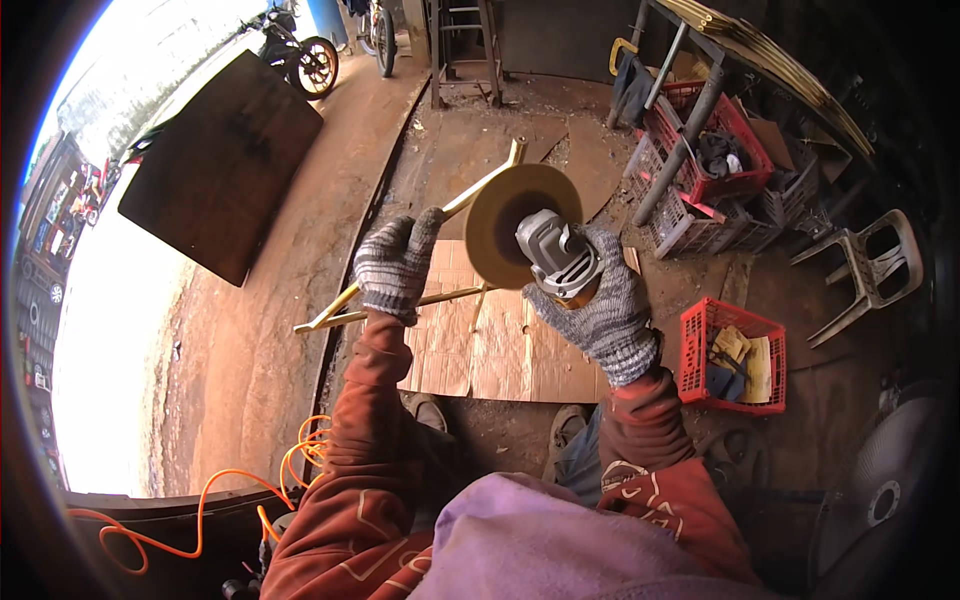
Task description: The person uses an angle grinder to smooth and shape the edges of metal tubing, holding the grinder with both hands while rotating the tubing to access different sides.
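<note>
Yellow metal frame [400, 262] in left hand [395, 265] — angle grinder [535, 240] in right hand [600, 310], disc just beside

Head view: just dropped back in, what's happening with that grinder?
A person in grey knit gloves holds an angle grinder in the right hand, its round disc against a yellow metal frame. The left hand grips the frame and holds it up above cardboard sheets on the floor. An orange cable lies coiled at lower left.
</note>
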The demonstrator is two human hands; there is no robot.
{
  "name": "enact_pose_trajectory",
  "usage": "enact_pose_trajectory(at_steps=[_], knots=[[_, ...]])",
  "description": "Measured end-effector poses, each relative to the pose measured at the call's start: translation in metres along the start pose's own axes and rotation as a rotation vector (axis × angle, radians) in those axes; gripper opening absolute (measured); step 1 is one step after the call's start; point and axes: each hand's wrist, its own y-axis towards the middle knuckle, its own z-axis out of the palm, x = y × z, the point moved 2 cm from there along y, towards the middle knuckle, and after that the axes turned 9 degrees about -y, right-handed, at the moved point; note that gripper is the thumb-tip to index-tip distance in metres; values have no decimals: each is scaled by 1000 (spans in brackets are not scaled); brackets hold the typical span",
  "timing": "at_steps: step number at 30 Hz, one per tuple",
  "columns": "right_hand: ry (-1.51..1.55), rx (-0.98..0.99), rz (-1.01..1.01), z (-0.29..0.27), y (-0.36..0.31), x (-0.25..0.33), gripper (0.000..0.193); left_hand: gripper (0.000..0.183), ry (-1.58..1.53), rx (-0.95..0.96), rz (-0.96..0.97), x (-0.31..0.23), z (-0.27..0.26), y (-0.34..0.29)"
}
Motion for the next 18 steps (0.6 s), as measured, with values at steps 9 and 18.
enact_pose_trajectory(at_steps=[9,18], knots=[[73,-80,-77,-1,11,0,76,49,14,44,-129,11,-9,8],[129,109,22,28,-6,-16,79,54,-99,24,-239,31,-15,20]])
